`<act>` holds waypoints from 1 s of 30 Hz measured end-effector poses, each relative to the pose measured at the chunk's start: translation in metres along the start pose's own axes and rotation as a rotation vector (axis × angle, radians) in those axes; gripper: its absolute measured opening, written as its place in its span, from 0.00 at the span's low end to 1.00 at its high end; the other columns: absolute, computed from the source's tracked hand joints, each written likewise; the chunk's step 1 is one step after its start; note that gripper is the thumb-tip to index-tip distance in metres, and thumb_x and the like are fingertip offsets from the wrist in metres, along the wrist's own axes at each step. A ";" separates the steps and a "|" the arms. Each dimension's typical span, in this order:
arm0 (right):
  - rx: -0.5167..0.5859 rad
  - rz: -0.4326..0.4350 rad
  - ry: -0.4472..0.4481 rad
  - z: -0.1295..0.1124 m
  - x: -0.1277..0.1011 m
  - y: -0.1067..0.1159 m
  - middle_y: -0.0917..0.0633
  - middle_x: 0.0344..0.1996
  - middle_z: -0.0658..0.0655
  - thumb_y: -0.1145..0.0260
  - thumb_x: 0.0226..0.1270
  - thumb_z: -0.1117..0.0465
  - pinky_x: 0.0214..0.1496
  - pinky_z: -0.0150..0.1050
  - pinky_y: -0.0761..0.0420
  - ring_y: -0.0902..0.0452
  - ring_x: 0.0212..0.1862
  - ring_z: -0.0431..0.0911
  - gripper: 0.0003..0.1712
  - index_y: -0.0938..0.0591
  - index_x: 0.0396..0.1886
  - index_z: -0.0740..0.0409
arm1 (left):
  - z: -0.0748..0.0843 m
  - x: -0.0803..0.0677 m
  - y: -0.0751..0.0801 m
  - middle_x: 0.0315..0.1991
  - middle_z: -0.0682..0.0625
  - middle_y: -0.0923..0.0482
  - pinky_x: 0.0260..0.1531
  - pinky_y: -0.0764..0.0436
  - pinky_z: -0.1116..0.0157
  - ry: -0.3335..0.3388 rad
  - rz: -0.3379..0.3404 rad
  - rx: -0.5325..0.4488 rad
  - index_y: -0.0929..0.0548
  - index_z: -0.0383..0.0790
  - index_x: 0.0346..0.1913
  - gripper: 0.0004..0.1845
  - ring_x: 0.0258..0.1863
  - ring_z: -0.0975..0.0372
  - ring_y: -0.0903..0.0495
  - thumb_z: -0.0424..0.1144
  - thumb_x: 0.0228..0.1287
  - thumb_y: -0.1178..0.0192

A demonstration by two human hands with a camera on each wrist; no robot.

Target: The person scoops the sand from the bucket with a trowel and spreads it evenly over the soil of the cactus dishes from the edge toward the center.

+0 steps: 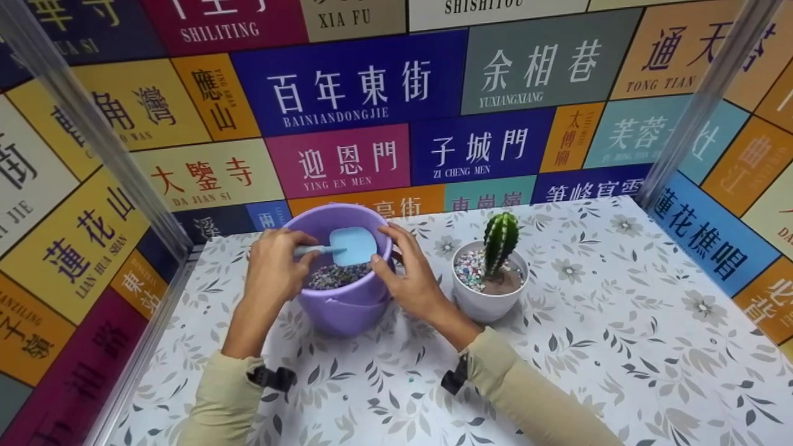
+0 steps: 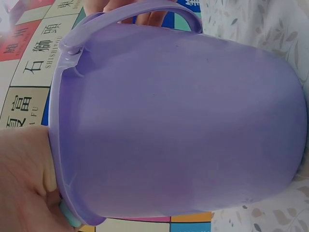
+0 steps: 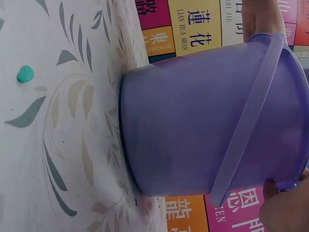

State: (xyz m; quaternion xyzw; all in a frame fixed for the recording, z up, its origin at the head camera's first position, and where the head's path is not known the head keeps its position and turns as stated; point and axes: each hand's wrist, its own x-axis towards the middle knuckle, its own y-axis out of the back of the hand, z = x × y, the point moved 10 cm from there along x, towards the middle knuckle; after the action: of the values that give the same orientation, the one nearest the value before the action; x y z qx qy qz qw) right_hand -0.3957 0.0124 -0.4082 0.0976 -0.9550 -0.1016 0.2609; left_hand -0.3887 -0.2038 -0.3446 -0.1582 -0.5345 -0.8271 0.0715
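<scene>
In the head view, a purple bucket (image 1: 347,313) stands upright near the back edge of the surface (image 1: 619,347), toward its back left corner, and it contains small gravel (image 1: 337,277) of mixed colours. The left hand (image 1: 276,263) pinches the handle of a light blue scoop (image 1: 354,246) between thumb and fingers, and the blade is within the bucket's mouth; whether it touches the gravel, I cannot tell. The right hand (image 1: 412,272) holds the bucket's right rim, with the thumb over the rim. Just beside this hand, also near the back edge, a white pot (image 1: 489,303) carries a green cactus (image 1: 500,241) and coloured pebbles (image 1: 469,271). In the left wrist view, the bucket's wall fills the most part; the left hand is at the rim, and only a small piece of the scoop shows under it. In the right wrist view, the right hand touches the bucket near its rim, and a small green piece (image 3: 25,74) lies on the surface, apart from the bucket.
</scene>
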 end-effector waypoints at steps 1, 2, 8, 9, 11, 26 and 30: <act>-0.001 0.000 0.004 0.000 0.000 0.000 0.35 0.83 0.60 0.35 0.82 0.52 0.82 0.49 0.29 0.34 0.82 0.53 0.35 0.32 0.82 0.56 | 0.001 0.000 0.000 0.51 0.40 0.09 0.65 0.26 0.41 0.000 -0.008 0.026 0.06 0.40 0.51 0.11 0.57 0.42 0.19 0.37 0.69 0.27; -0.002 0.000 0.007 0.000 0.000 0.000 0.34 0.82 0.59 0.35 0.82 0.51 0.81 0.48 0.29 0.34 0.82 0.53 0.35 0.32 0.82 0.57 | 0.002 0.001 0.000 0.50 0.40 0.08 0.63 0.26 0.41 0.000 -0.013 0.057 0.06 0.40 0.50 0.10 0.57 0.41 0.18 0.36 0.69 0.28; 0.006 0.007 0.013 -0.001 -0.001 0.002 0.32 0.82 0.58 0.35 0.82 0.50 0.81 0.51 0.28 0.33 0.82 0.54 0.36 0.32 0.82 0.56 | 0.015 0.003 0.003 0.45 0.37 0.09 0.56 0.24 0.41 0.006 -0.016 0.321 0.07 0.36 0.43 0.08 0.54 0.40 0.18 0.32 0.61 0.29; 0.010 0.009 0.014 -0.001 -0.001 0.003 0.32 0.82 0.58 0.34 0.81 0.50 0.81 0.52 0.28 0.33 0.82 0.54 0.36 0.32 0.82 0.56 | 0.019 0.004 0.003 0.45 0.36 0.10 0.56 0.24 0.41 0.006 -0.019 0.365 0.07 0.35 0.43 0.08 0.54 0.40 0.18 0.31 0.61 0.30; 0.017 0.015 0.014 -0.001 -0.001 0.003 0.32 0.81 0.58 0.34 0.81 0.51 0.81 0.51 0.28 0.33 0.82 0.53 0.36 0.32 0.82 0.55 | 0.025 0.005 0.001 0.44 0.35 0.09 0.56 0.23 0.42 -0.001 -0.026 0.443 0.08 0.34 0.43 0.09 0.54 0.40 0.18 0.28 0.62 0.33; 0.070 -0.002 0.012 0.001 -0.002 -0.003 0.32 0.81 0.61 0.35 0.82 0.52 0.80 0.53 0.28 0.33 0.81 0.64 0.36 0.32 0.82 0.58 | 0.023 0.010 -0.027 0.39 0.35 0.09 0.51 0.12 0.45 -0.117 -0.387 0.290 0.08 0.31 0.37 0.05 0.41 0.42 0.10 0.27 0.57 0.26; 0.070 0.005 0.003 0.002 -0.002 -0.002 0.32 0.81 0.59 0.34 0.81 0.51 0.79 0.52 0.26 0.33 0.81 0.64 0.36 0.32 0.82 0.56 | 0.024 0.012 -0.030 0.36 0.37 0.09 0.47 0.11 0.47 -0.109 -0.404 0.308 0.08 0.31 0.36 0.05 0.36 0.46 0.12 0.29 0.57 0.24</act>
State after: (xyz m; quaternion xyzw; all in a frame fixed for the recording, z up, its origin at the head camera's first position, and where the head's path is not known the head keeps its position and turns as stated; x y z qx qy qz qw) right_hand -0.3944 0.0115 -0.4113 0.1046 -0.9578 -0.0674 0.2591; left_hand -0.4043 -0.1692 -0.3569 -0.0798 -0.6780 -0.7237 -0.1006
